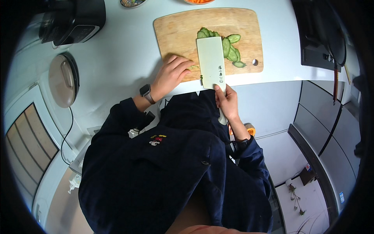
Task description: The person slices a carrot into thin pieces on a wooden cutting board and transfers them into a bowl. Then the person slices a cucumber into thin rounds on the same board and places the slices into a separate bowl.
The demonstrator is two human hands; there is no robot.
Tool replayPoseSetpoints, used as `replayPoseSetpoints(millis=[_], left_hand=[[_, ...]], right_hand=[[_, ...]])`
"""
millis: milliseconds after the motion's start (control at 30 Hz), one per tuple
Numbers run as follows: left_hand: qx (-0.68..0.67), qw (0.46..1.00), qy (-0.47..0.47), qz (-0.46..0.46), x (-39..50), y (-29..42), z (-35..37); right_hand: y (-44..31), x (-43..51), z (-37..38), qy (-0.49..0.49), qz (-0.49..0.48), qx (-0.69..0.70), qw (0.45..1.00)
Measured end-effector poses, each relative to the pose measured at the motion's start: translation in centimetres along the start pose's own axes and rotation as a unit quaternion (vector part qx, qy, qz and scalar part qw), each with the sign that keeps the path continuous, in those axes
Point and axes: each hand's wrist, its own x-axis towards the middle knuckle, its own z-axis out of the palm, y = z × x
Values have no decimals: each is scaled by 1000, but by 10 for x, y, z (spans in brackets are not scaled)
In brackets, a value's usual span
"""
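My right hand (227, 101) grips a cleaver (211, 61) by its pale handle, thumb against the near end of the wide blade. The blade lies broad side up over a wooden cutting board (181, 29) and bears writing. Past its far end and along its right side lie several overlapping cucumber slices (232, 52); the blade may cover more. On the board's near left part rests my left hand (176, 70), fingers bent and close together. A thin pale green piece of cucumber (193, 67) is at its fingertips; whether they pinch it is unclear.
Beyond the board are a bowl of cut orange vegetable (200, 1) and a patterned dish (131, 2). A black appliance (87, 22) and a beige lidded appliance (62, 82) with a cord stand left. On the right, a dark pan (330, 35) sits over a black cooktop (306, 52).
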Motion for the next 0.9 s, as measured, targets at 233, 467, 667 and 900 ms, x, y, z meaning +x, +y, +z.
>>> replayPoseSetpoints(millis=[233, 467, 667, 900], left_hand=[[-139, 977, 90, -135, -2, 19, 5], [-141, 959, 149, -196, 21, 6, -34], [33, 968, 247, -34, 88, -62, -110], [36, 973, 221, 47, 140, -146, -178]], right_hand=[[-1, 16, 43, -64, 2, 79, 995], [-67, 34, 84, -82, -57, 144, 985], [-162, 99, 138, -15, -255, -1, 967], [-236, 174, 198, -1, -222, 48, 974]])
